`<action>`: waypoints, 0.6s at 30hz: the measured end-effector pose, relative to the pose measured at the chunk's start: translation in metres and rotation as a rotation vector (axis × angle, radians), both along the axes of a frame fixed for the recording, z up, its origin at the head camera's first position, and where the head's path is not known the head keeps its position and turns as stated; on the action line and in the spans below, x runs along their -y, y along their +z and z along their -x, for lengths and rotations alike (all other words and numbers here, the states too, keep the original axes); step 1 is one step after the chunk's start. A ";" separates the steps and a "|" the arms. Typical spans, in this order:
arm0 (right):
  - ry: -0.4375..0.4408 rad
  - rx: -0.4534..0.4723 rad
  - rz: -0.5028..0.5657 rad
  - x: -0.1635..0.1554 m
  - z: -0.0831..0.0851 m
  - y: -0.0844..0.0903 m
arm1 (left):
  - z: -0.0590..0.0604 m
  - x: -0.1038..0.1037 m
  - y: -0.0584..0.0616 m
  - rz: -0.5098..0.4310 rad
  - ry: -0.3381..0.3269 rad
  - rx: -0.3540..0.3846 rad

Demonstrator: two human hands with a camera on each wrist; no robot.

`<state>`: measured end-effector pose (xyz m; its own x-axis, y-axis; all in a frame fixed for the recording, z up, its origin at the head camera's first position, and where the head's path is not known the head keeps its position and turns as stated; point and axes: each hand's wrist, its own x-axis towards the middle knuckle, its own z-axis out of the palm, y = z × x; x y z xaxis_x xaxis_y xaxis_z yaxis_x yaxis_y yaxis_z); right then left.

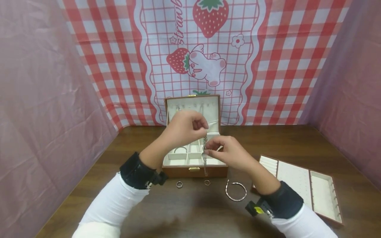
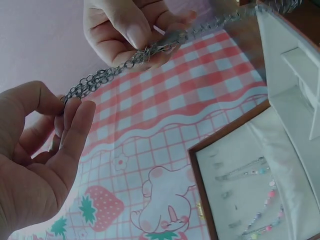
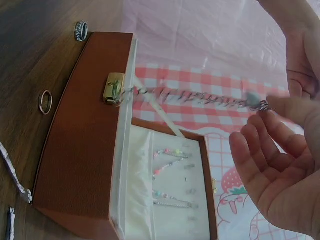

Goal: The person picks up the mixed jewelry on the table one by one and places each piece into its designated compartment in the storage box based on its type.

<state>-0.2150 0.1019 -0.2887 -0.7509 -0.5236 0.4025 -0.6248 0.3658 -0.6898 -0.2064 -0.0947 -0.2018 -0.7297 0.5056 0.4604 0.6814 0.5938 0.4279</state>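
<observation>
My left hand (image 1: 189, 127) pinches the upper end of a silver chain (image 1: 205, 170) between thumb and fingers, over an open brown jewelry box (image 1: 175, 172). Lower down, my right hand (image 1: 227, 152) pinches the same chain, and its loose end dangles past the box's front. Doubled links (image 2: 92, 80) stretch between the hands in the left wrist view. Beside the right fingertips in the right wrist view is a small pale grey piece (image 3: 253, 99) on the chain; the hanging part is blurred. White-lined compartments fill the box, with a thin bangle (image 1: 180, 149) in a left one.
Beaded necklaces (image 2: 270, 200) hang inside the raised lid. In front of the box lie a silver band ring (image 1: 179, 184), a thinner ring (image 1: 207, 182) and an open-ended bangle (image 1: 236, 200). A divided tray (image 1: 324, 195) sits at the right, partly behind my right forearm.
</observation>
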 end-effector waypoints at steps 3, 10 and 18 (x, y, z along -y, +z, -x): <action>-0.009 0.028 0.036 0.001 0.000 0.002 | 0.001 0.001 0.003 -0.036 0.037 0.019; 0.063 0.061 0.025 0.013 0.006 -0.006 | 0.004 0.008 0.000 -0.139 0.082 0.063; 0.015 0.113 0.081 0.019 0.010 -0.014 | 0.005 0.018 -0.003 -0.190 0.150 0.101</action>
<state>-0.2252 0.0832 -0.3022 -0.7864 -0.5041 0.3571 -0.5462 0.2973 -0.7831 -0.2116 -0.1123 -0.2045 -0.8367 0.3001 0.4582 0.5405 0.5873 0.6025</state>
